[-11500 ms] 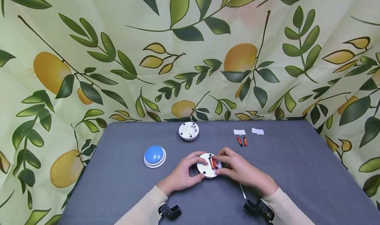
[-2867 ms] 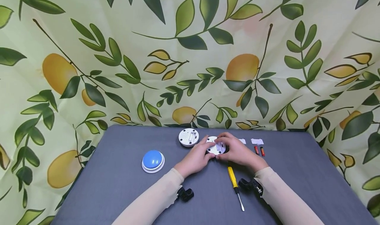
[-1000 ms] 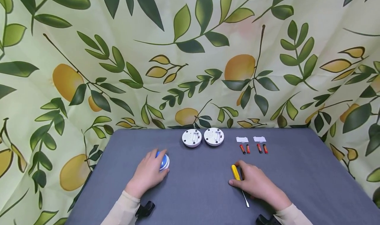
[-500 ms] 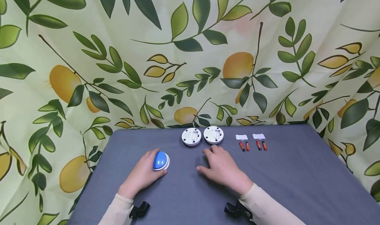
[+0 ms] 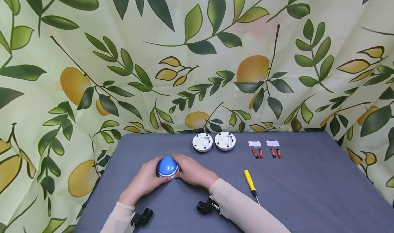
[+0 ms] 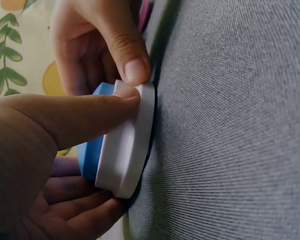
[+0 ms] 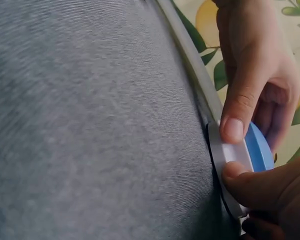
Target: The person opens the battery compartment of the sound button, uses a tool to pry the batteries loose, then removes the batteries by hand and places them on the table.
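Observation:
A push button with a blue dome [image 5: 167, 165] and a white base [image 6: 125, 150] sits upright on the grey cloth, towards the left of the table. My left hand [image 5: 144, 178] grips it from the left, thumb along the near side of the base, fingers round behind. From the right, my right hand [image 5: 195, 171] holds the same button. Both thumbs press on the white rim close together, as the right wrist view shows with the blue dome [image 7: 260, 150] beyond them. The far fingertips are partly hidden behind the button.
Two upturned white round buttons, one on the left [image 5: 202, 142] and one on the right [image 5: 225, 141], show bare battery compartments at the back. Two white covers [image 5: 254, 144] [image 5: 272, 143] lie right of them, with several red batteries [image 5: 273, 153] in front. A yellow-handled screwdriver [image 5: 250, 181] lies nearer.
Earlier, batteries came out of the second white button, which was set at the back. My right hand has since left the screwdriver and moved left onto the blue button, joining my left hand.

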Demonstrator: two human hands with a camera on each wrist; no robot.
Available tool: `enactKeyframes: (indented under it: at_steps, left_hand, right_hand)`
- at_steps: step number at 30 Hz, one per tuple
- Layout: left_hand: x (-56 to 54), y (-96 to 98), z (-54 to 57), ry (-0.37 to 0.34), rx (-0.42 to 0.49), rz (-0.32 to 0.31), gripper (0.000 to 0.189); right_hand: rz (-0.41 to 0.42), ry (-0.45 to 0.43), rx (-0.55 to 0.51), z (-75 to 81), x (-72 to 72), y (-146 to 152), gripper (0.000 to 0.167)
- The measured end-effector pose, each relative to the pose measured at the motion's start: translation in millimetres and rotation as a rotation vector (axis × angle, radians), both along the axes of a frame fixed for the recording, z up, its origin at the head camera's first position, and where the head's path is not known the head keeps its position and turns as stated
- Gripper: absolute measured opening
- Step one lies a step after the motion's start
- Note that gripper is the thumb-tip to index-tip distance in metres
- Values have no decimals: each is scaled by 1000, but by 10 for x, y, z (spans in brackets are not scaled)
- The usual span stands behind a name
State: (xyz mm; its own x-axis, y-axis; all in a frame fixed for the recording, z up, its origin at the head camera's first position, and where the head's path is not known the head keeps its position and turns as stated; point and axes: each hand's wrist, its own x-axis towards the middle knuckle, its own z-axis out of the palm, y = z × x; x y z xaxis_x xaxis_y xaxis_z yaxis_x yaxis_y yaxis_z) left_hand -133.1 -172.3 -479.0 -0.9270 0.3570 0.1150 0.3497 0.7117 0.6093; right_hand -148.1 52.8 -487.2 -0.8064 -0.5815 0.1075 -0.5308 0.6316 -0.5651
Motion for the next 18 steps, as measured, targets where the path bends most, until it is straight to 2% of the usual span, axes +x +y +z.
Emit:
enactKeyframes:
  at_steps: [5, 8, 13, 18]
  left_hand:
    - [-12, 70, 34, -5, -5, -7, 80]
    - [2, 134, 37, -12, -15, -10, 79]
    - [80, 304, 12, -7, -25, -34, 78]
    - [240, 606, -1, 25, -34, -90, 76]
  right_hand:
    - [0, -31, -59, -14, -19, 54, 71]
    - [-9, -33, -72, -10, 17, 112, 72]
    - [-29, -36, -79, 9, 171, 278, 71]
    - [-50, -42, -93, -4, 394, 606, 68]
